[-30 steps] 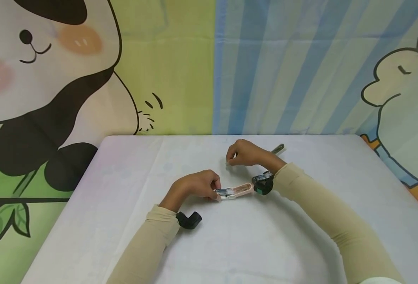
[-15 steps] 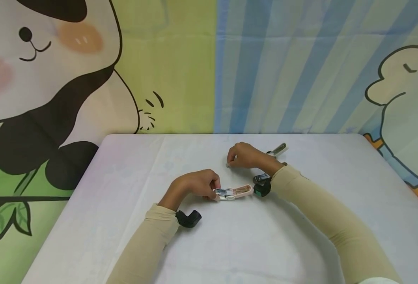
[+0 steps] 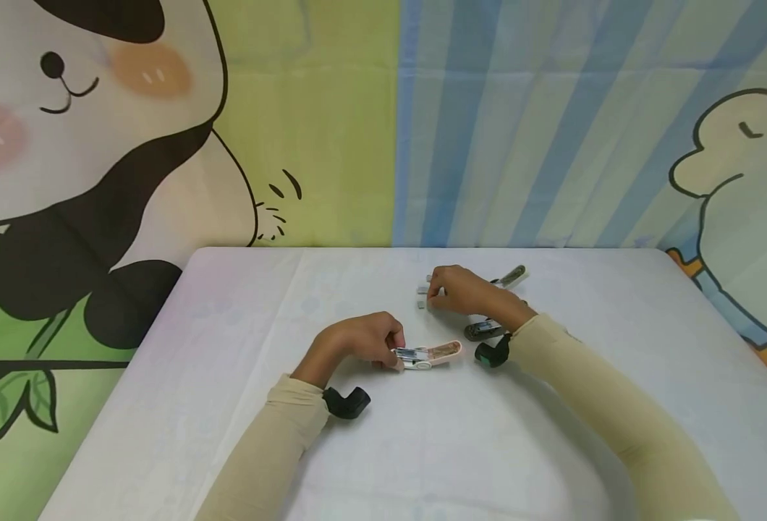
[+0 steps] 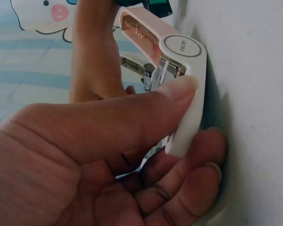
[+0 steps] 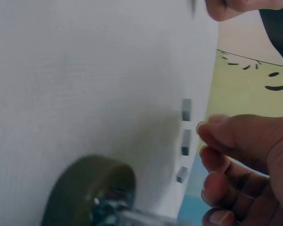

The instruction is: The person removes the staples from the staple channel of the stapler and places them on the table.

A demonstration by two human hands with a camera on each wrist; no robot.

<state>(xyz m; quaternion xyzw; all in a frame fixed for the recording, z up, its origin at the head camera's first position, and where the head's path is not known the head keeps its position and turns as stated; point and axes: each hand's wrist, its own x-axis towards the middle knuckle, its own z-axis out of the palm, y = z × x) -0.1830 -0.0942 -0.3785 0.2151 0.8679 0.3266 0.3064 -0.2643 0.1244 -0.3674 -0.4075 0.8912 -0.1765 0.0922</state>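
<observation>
My left hand (image 3: 360,338) grips the end of a pink-and-white stapler (image 3: 432,355), thumb on top and fingers beneath. The stapler is swung wide, its metal magazine showing under the thumb in the left wrist view. Past it, my right hand (image 3: 467,291) hovers with loosely bent fingers, and nothing shows between thumb and forefinger. Just beside those fingertips, three short staple strips lie in a row: one (image 5: 186,109), a middle one (image 5: 185,142) and a smaller one (image 5: 181,174).
Under the right wrist lies a dark stapler (image 3: 480,331), partly covered by the forearm. Farther back sits an olive-green stapler (image 3: 512,276), also partly hidden. A white cloth covers the table (image 3: 370,449); a printed curtain (image 3: 331,130) hangs behind its far edge.
My right hand has drawn slightly right and away from the staple strips, which are now uncovered. The left hand and its stapler stay nearly still.
</observation>
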